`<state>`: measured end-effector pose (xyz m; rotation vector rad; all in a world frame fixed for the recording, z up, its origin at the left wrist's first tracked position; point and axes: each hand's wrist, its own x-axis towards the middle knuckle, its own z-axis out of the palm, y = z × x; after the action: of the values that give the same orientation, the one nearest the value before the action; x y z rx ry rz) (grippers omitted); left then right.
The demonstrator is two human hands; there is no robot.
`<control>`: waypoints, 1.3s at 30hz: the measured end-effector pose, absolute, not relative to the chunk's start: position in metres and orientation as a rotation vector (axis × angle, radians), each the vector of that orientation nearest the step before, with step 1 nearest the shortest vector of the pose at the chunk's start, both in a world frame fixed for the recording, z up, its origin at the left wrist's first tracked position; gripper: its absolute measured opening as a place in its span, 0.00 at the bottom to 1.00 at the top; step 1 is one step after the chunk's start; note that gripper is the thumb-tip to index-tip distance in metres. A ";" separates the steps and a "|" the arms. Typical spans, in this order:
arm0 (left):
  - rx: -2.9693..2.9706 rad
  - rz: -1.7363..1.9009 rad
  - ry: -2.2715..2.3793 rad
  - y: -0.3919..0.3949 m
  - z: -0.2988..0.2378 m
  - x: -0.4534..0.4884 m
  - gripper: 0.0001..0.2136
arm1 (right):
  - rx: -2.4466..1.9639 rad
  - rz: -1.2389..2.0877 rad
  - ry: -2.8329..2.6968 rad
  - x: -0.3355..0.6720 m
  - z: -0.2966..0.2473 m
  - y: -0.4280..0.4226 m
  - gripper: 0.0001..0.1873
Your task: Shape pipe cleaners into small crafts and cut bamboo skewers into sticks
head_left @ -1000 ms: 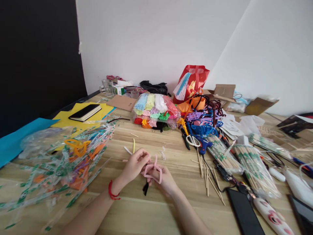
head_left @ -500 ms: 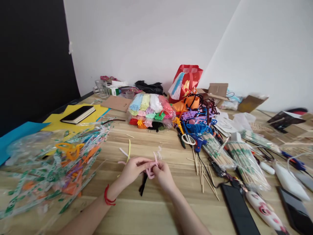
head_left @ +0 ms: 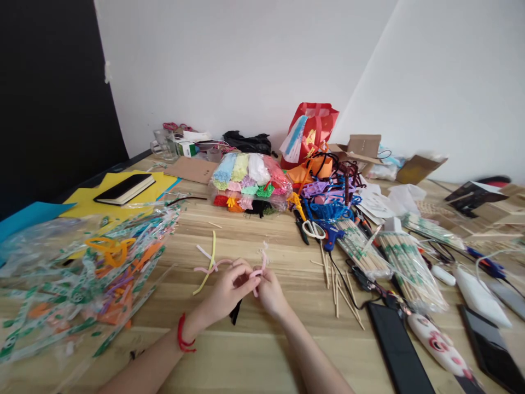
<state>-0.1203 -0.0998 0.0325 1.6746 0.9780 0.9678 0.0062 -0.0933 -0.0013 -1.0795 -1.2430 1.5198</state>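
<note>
Both hands meet over the near middle of the table around a bent pink pipe cleaner (head_left: 264, 257). My left hand (head_left: 233, 285) pinches it between thumb and forefinger. My right hand (head_left: 270, 293) is closed on it from the other side, its fingertips partly hidden. One pink end sticks up above the right hand and another shows below the fingers. A black strip (head_left: 235, 313), perhaps more pipe cleaner, lies partly under my left hand. Just beyond that hand, a yellow pipe cleaner (head_left: 214, 249) crosses a white one (head_left: 204, 255) and a pink one (head_left: 200, 269) on the table.
Plastic wrappers (head_left: 94, 284) cover the left side. A bag of coloured pipe cleaners (head_left: 250, 183) sits at the back middle. Scissors (head_left: 314, 229), a blue glue gun (head_left: 333, 236), loose wooden sticks (head_left: 337, 293), packed sticks (head_left: 410, 268) and a black phone (head_left: 397, 345) lie right.
The pink pipe cleaner's angular loop between my hands now looks smaller and tighter, and my left fingers have shifted on it. More of the loose pipe cleaners shows. The view has shifted slightly.
</note>
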 end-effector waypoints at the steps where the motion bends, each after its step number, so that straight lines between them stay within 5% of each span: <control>1: 1.643 0.988 0.974 -0.098 0.031 -0.121 0.14 | -1.068 1.555 -1.243 0.006 0.000 -0.094 0.12; 10: 1.220 0.895 0.895 -0.083 0.023 -0.136 0.14 | -0.848 1.754 -1.084 0.014 0.024 -0.094 0.17; 29: 1.489 0.763 1.048 -0.079 0.026 -0.144 0.16 | -1.154 1.253 -1.417 0.032 0.014 -0.082 0.17; 35: 1.431 0.785 1.063 -0.078 0.019 -0.142 0.19 | -1.071 1.474 -1.355 0.036 0.014 -0.082 0.17; 39: 1.293 0.806 1.060 -0.074 0.016 -0.146 0.20 | -0.937 1.163 -1.376 0.036 0.015 -0.083 0.28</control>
<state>-0.1461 -0.0742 0.0164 1.2931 1.0596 0.8058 0.0364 -0.0826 0.0154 -0.9366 -1.3757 1.1630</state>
